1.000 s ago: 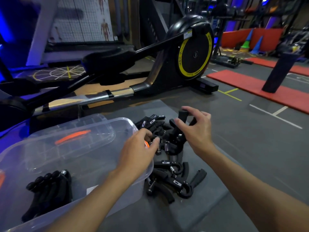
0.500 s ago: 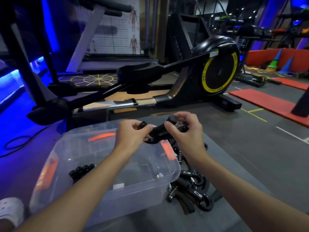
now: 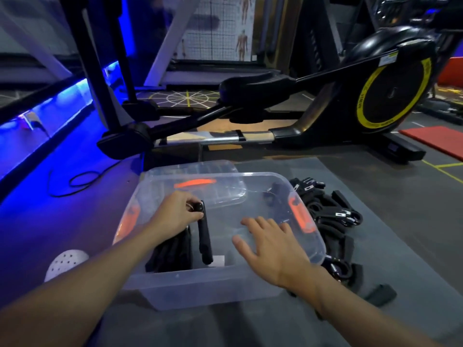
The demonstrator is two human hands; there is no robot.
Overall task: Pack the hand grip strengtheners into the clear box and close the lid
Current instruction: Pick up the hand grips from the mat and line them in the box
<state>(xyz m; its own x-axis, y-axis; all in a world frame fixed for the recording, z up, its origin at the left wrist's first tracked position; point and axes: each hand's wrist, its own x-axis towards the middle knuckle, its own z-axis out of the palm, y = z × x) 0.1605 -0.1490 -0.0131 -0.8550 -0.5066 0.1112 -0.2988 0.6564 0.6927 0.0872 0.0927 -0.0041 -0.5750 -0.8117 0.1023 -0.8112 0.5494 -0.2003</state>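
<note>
One black grip [image 3: 205, 236] stands almost upright inside the clear box [image 3: 200, 280], its lower end on the bottom; the left hand [image 3: 175, 216] holds it at the top end, fingers and thumb curled round the knob; just left of it, under the left wrist, the packed grips [image 3: 170, 254] lie together against the near wall; the right hand [image 3: 270, 249] is above the right half of the box, fingers straight and spread, holding nothing; the box is open and has orange latches [image 3: 299, 217] on its sides; the lid [image 3: 200, 171] is at the far side of the box, not closing it; to the right of the box a pile [image 3: 333, 216] of black grips lies on the grey mat [image 3: 400, 236], touching the box wall; behind stands a black trainer [image 3: 390, 96] with a yellow ring; on the floor to the left are a white shoe [image 3: 66, 262] and a black cable [image 3: 75, 181]
</note>
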